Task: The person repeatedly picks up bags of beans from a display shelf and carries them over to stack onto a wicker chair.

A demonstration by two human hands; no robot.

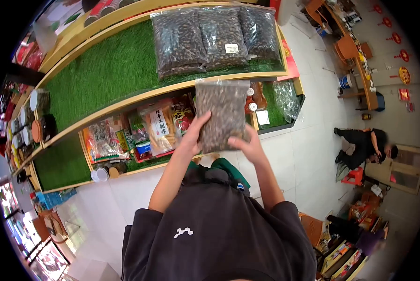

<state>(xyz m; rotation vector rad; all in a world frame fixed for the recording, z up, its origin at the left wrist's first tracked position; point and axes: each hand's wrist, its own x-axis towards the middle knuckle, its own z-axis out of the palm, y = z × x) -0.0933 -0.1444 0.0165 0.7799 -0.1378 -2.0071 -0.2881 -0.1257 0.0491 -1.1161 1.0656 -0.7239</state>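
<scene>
Steadying the bag (223,110) requires even pressure, left hand (194,133) and right hand (250,146) pinching its opposite sides.

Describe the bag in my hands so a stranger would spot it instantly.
Find the wood-edged shelf lined with green artificial grass. By its front edge, your left hand and right hand hold a clear plastic bag of dark, seed-like pieces. Unlike the three similar bags lying on the grass, it's held off the shelf.

Bag (223,110) between 2 hands (250,144), bags (221,35) on shelf (104,65) beyond
</scene>
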